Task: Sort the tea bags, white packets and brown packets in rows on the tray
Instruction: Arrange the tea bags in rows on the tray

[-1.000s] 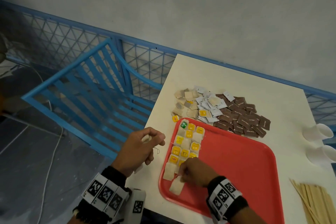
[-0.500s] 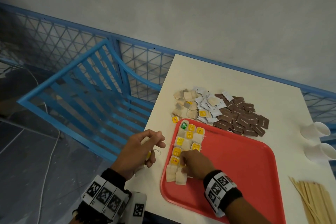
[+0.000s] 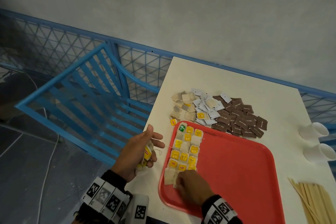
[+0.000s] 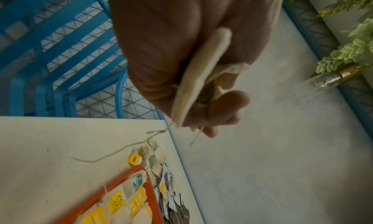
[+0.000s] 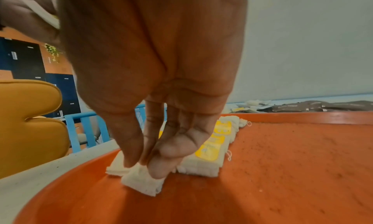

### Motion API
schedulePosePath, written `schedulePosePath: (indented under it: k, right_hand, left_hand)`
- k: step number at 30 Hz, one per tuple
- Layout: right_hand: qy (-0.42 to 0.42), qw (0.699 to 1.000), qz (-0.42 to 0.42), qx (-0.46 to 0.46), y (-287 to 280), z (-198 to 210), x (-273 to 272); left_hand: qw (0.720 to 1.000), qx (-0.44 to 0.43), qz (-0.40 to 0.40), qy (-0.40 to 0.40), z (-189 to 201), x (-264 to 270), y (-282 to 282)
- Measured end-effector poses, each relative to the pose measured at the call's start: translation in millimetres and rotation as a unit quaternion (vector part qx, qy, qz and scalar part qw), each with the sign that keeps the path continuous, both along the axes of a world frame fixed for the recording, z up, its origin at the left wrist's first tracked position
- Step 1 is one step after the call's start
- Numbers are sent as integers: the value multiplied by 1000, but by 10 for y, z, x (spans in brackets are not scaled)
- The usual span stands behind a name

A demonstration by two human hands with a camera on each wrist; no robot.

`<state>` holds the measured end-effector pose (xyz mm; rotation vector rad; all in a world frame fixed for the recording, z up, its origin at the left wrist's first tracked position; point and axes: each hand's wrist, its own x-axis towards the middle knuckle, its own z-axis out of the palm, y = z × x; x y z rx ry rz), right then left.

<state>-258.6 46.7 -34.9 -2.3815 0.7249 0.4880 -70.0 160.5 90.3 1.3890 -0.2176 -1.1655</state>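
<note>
A red tray [image 3: 236, 169] lies on the white table, with tea bags [image 3: 185, 149] in rows along its left side. My right hand [image 3: 179, 181] pinches the tea bag [image 5: 143, 179] at the near end of the rows between thumb and fingertips [image 5: 159, 170]; it lies flat on the tray [image 5: 282, 163]. My left hand [image 3: 151, 149] hovers left of the tray and grips a few yellow-tagged tea bags [image 4: 199, 77] in its lower fingers, thumb and forefingers extended. Behind the tray lie loose tea bags [image 3: 181, 107], white packets [image 3: 207, 109] and brown packets [image 3: 240, 120].
Two white paper cups [image 3: 316, 131] lie at the table's right edge, with wooden stirrers [image 3: 312, 202] nearer me. A blue chair [image 3: 87, 100] stands left of the table, a blue mesh fence behind. A loose yellow tag [image 3: 173, 122] lies off the tray's far left corner.
My right hand has slid its tea bag from near the tray's front edge up against the rows. The left hand's forefingers and thumb have uncurled, showing yellow tags in its grip.
</note>
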Motion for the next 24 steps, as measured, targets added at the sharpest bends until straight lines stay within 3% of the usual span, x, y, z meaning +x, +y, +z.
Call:
schedulePosePath:
  k: [6, 8, 10, 12, 14, 17, 24]
  right_hand:
    - [-68, 998, -10, -2, -103, 319, 30]
    - [-154, 986, -53, -23, -161, 658, 69]
    - [-284, 953, -99, -32, -149, 1123, 130]
    - [-360, 923, -134, 2, -61, 1570, 198]
    - [-348, 930, -120, 19, 25, 1783, 240]
    - [-274, 959, -72, -17, 56, 1760, 246]
    - [-209, 967, -143, 2, -133, 1795, 103]
  left_hand:
    - [991, -61, -3, 119, 23, -21, -81]
    - [988, -74, -11, 135, 49, -51, -120]
    - [986, -83, -19, 141, 74, -102, -177]
    - [987, -82, -26, 132, 88, -182, -242]
    - [992, -62, -28, 106, 81, -291, -314]
    - [999, -19, -17, 35, 117, -480, -412]
    - [998, 22, -2, -58, 148, -739, -590]
